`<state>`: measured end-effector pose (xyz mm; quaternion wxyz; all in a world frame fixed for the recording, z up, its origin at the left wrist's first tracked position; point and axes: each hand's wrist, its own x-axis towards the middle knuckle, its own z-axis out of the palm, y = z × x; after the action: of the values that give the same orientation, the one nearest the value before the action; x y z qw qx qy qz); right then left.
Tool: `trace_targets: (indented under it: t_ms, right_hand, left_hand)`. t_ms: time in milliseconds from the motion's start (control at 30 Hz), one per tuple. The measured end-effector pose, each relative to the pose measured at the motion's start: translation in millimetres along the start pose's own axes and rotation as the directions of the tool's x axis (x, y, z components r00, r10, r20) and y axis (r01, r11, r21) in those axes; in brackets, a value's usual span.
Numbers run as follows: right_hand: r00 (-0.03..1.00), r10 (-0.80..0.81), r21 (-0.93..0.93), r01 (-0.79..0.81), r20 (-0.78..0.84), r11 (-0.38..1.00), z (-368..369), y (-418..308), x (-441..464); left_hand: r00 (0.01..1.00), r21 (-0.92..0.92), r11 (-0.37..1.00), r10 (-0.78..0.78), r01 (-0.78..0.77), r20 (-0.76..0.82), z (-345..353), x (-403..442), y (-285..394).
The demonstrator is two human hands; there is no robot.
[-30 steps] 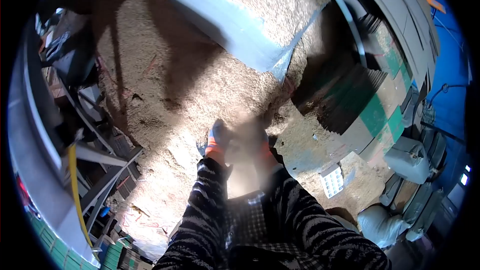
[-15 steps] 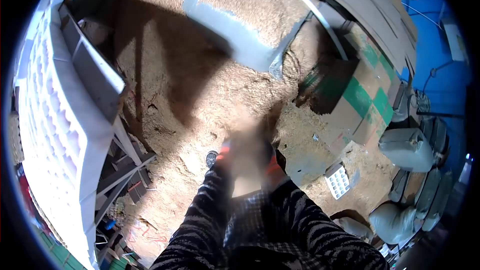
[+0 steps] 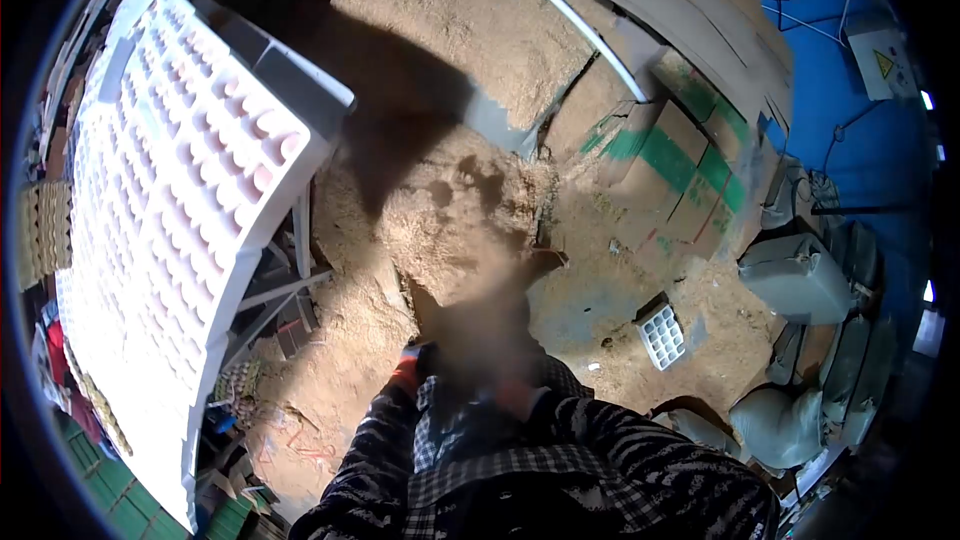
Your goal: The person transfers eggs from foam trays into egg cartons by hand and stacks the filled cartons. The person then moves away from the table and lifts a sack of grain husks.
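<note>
Close to my body, my left hand point(image 3: 408, 368) shows an orange cuff and a dark part in front of it. Smeared by blur, my right hand point(image 3: 515, 398) is to its right, near the checked apron point(image 3: 500, 462). A hazy brown blur covers the space between and ahead of the hands, so my fingers and anything in them are hidden. Just beyond lies a heap of straw-coloured loose shavings or husks point(image 3: 440, 225). Brown cardboard-like edges point(image 3: 402, 285) border it on the left and right; whether my hands touch them cannot be made out.
White moulded trays with rows of cups point(image 3: 190, 180) rise along the left on a frame. A small white cup tray point(image 3: 661, 337) lies on the floor at right. Flattened cardboard point(image 3: 670, 155), a pale pole point(image 3: 595, 40), filled sacks point(image 3: 795, 278) and a blue wall point(image 3: 850, 150) stand beyond.
Both hands have come back from stretched out ahead to close by my body. Brown edges now show around the shavings. The view has shifted, bringing the white trays further in from the left.
</note>
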<state>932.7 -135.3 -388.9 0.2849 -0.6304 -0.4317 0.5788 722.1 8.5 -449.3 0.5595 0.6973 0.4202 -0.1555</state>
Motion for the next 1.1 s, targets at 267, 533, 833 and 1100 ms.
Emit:
trace_targets:
  t_ms: [267, 533, 833, 1100]
  right_hand:
    - [0.979, 0.122, 0.049, -0.132, 0.166, 0.99, -4.3, 35.9, -54.6]
    - [0.988, 0.073, 0.256, -0.107, 0.139, 0.961, -81.2, 57.7, 53.4]
    - [0.839, 0.14, -0.31, -0.342, -0.525, 0.887, -306.3, 357.8, 364.4]
    - [0.824, 0.482, -0.192, -0.547, -0.3, 0.815, -329.9, 357.4, 456.9]
  left_hand:
    - [0.988, -0.634, 0.764, -0.157, 0.118, -0.004, 192.4, -69.7, -80.3]
    - [0.953, -0.172, 0.94, 0.274, -0.293, -0.129, 89.1, -104.2, 44.9]
    - [0.951, -0.175, 0.976, -0.175, 0.132, -0.256, 104.7, -79.9, -50.2]
    - [0.774, 0.112, 0.984, -0.035, 0.136, -0.633, 55.4, -28.9, -95.7]
